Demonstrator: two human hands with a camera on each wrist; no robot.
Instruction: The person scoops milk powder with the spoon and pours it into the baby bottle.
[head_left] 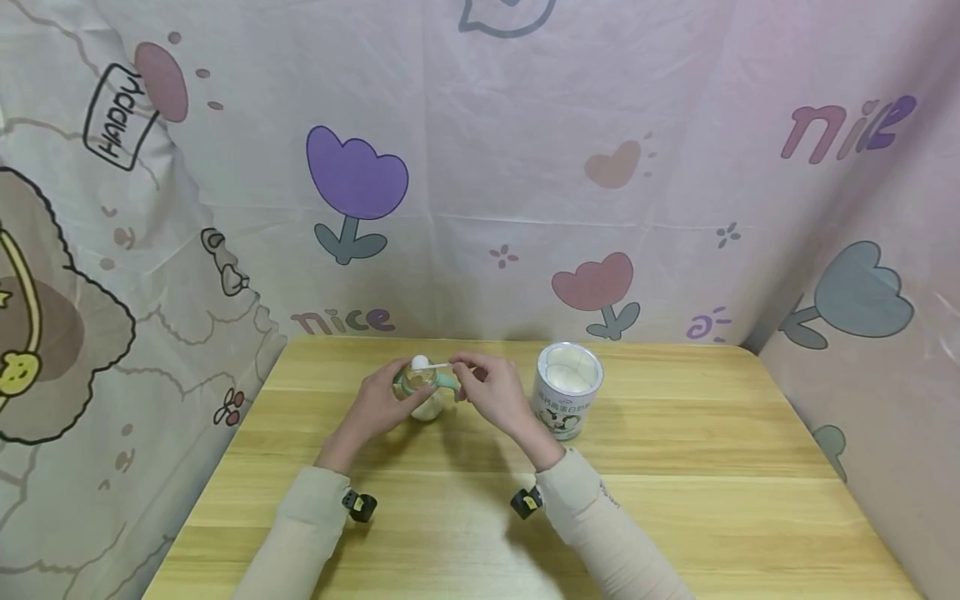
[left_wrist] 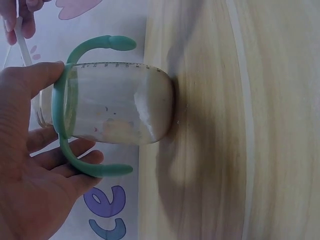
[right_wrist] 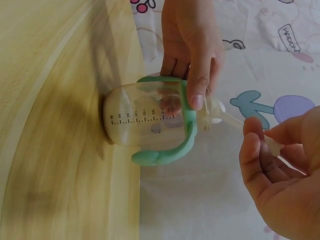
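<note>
A clear baby bottle [head_left: 427, 408] with a green two-handled ring [right_wrist: 167, 156] stands upright on the wooden table. Pale powder [left_wrist: 159, 107] lies at its bottom. My left hand [head_left: 380, 398] grips the bottle around the neck, thumb on one side and fingers on the other. In my right hand [head_left: 495, 393], the thumb and fingers pinch the thin handle of a white scoop [head_left: 421, 362]. The scoop's bowl is at the bottle's open mouth and looks heaped with white in the head view. In the right wrist view, the handle [right_wrist: 231, 120] slants away from the mouth.
Just right of my right hand stands an open milk powder can [head_left: 561, 410], with pale powder visible inside. The wooden table [head_left: 690, 467] meets a printed cloth backdrop [head_left: 480, 275] behind, with cloth at both sides. Each wrist wears a small black camera [head_left: 361, 506].
</note>
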